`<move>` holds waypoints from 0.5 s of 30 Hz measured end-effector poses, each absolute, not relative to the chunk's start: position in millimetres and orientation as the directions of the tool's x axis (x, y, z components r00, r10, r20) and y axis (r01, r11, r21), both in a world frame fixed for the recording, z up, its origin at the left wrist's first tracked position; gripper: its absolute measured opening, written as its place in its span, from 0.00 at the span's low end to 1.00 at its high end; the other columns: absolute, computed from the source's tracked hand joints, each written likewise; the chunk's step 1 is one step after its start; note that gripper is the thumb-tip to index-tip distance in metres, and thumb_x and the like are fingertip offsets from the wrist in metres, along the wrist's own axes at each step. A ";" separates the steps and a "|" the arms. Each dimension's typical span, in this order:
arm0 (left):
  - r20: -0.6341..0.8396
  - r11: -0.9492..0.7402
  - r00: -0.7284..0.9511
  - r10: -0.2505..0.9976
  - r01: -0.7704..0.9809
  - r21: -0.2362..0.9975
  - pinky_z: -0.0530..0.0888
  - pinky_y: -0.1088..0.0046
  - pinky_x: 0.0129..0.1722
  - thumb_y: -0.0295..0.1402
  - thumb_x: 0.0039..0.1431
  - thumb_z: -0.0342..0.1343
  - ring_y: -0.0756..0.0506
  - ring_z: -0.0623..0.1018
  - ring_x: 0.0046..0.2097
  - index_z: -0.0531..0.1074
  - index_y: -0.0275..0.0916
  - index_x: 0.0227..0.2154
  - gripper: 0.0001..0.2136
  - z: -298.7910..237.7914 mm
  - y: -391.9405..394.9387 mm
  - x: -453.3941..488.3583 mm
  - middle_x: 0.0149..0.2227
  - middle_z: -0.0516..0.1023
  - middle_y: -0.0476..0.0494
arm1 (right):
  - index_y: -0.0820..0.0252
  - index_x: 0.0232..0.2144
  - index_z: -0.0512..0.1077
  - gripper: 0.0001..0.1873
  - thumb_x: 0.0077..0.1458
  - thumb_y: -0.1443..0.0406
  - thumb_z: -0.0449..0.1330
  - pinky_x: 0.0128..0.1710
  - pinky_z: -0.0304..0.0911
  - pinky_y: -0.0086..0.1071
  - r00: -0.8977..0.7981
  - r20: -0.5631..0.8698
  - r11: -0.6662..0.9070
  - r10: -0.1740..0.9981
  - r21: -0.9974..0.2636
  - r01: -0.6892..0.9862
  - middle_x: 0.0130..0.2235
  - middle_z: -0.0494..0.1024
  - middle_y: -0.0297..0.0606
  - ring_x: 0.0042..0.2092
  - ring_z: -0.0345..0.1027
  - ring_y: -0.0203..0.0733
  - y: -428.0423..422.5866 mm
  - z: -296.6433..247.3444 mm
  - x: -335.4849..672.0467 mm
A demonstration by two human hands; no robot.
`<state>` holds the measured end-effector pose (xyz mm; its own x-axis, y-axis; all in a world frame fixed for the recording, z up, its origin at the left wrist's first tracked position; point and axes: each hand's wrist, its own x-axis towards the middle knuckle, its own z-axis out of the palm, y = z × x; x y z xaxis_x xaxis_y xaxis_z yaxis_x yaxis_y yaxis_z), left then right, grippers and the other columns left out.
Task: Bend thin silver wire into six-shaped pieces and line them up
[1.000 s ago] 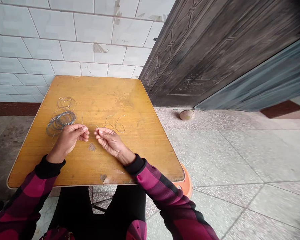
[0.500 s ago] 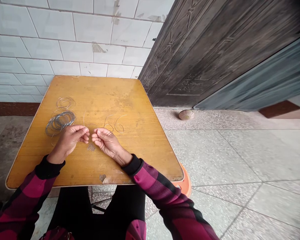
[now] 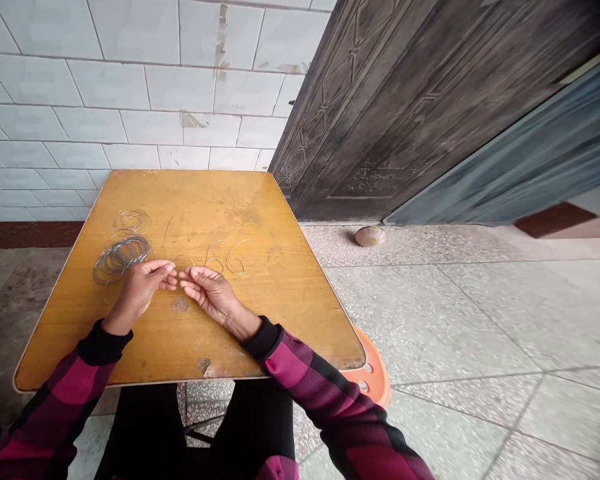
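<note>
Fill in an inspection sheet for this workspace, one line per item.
Surface: yellow-brown table, worn, with rough damaged patches toward the near side.
Wire: grey coil by the left hand; thinner coil beyond it; two curled wire pieces lying beyond the right hand.
Hands: left pinches a thin wire; right hand pinched close by, wire showing at its fingertips.
Clutter: rounded object on the floor near the door.
Cables: nothing seen.
Surroundings: white tiled wall, dark door, orange item partly under the table.
</note>
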<state>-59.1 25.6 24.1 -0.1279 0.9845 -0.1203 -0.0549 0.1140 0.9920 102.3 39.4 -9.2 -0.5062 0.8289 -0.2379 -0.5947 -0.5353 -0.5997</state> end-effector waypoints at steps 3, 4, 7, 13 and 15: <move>-0.120 0.122 -0.128 0.985 0.004 0.993 0.76 0.71 0.27 0.43 0.40 0.68 0.49 0.76 0.25 0.77 0.31 0.27 0.18 26.0 32.6 -63.7 0.26 0.78 0.44 | 0.61 0.36 0.74 0.14 0.46 0.66 0.71 0.26 0.74 0.22 -0.423 -0.273 -0.483 0.864 -0.688 -0.542 0.37 0.81 0.34 0.29 0.77 0.32 44.8 -8.4 113.6; -0.125 0.128 -0.123 0.984 0.024 0.991 0.76 0.71 0.27 0.43 0.41 0.68 0.49 0.76 0.25 0.77 0.32 0.26 0.17 26.8 35.9 -65.1 0.26 0.78 0.44 | 0.59 0.36 0.73 0.15 0.45 0.67 0.71 0.24 0.73 0.23 -0.363 -0.265 -0.432 0.893 -0.730 -0.529 0.37 0.80 0.33 0.28 0.76 0.32 48.1 -6.0 120.8; -0.156 0.165 -0.092 0.983 0.096 0.982 0.76 0.71 0.26 0.39 0.43 0.66 0.49 0.76 0.25 0.77 0.32 0.26 0.14 26.9 48.8 -64.9 0.24 0.77 0.44 | 0.56 0.38 0.72 0.17 0.45 0.68 0.70 0.23 0.69 0.23 -0.074 -0.121 -0.142 0.990 -0.854 -0.500 0.43 0.77 0.33 0.28 0.73 0.29 60.4 6.4 150.0; -0.292 0.300 -0.070 0.954 0.180 0.937 0.76 0.71 0.26 0.32 0.44 0.64 0.48 0.76 0.23 0.73 0.33 0.22 0.08 11.8 81.3 -47.1 0.21 0.75 0.45 | 0.55 0.39 0.71 0.13 0.49 0.66 0.65 0.25 0.63 0.24 0.227 0.144 0.222 0.963 -0.902 -0.371 0.44 0.74 0.34 0.29 0.68 0.27 72.2 26.5 189.4; -0.302 0.313 -0.083 0.950 0.189 0.931 0.76 0.71 0.25 0.32 0.43 0.65 0.48 0.75 0.22 0.72 0.34 0.21 0.09 6.4 89.8 -43.3 0.19 0.73 0.46 | 0.54 0.39 0.71 0.13 0.49 0.65 0.65 0.25 0.63 0.26 0.213 0.174 0.240 0.961 -0.911 -0.335 0.44 0.74 0.35 0.29 0.68 0.28 70.1 28.1 189.8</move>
<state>-43.3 89.8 6.4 -0.0833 0.9495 -0.3025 0.1886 0.3131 0.9308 189.8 70.1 28.1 0.2135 0.9612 0.1744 -0.3351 0.2398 -0.9112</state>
